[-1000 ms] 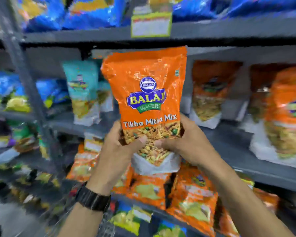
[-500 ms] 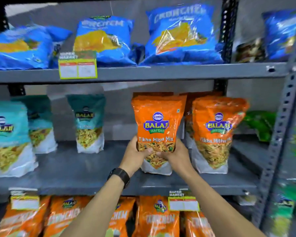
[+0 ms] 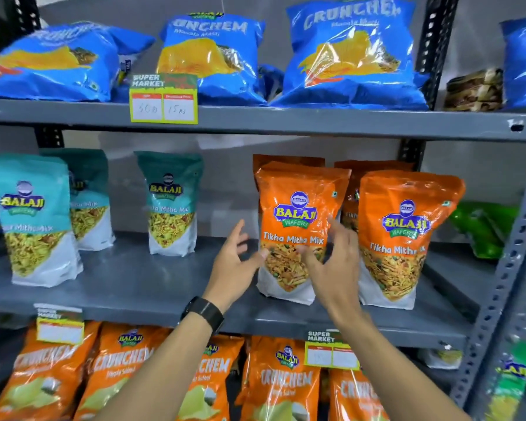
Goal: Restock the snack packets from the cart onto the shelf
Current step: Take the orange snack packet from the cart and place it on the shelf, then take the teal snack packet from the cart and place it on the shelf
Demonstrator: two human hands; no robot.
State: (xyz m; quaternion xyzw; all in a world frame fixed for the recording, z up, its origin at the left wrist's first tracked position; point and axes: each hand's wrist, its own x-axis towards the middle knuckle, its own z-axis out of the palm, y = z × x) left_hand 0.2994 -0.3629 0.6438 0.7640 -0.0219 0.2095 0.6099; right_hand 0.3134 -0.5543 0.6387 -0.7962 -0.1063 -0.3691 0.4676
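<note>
An orange Tikha Mitha Mix packet [image 3: 298, 208] stands upright on the grey middle shelf [image 3: 140, 287], with another orange packet behind it. My left hand [image 3: 234, 262] hovers just left of it, fingers spread, thumb near the packet's lower edge. In front of the packet's lower right is my right hand [image 3: 331, 262], also open, with nothing in it. A second orange packet [image 3: 404, 235] stands to the right, one more behind it. The cart is out of view.
Teal Balaji packets [image 3: 34, 220] [image 3: 170, 202] stand at the left of the same shelf, with bare shelf between them and the orange ones. Blue Crunchem bags [image 3: 353, 53] fill the shelf above, orange Crunchem bags [image 3: 283, 387] the one below. A grey upright post [image 3: 510, 268] bounds the right side.
Both hands carried the orange packet to the middle shelf, stood it beside the other orange packet, and have now let go and opened. The view swung right and up.
</note>
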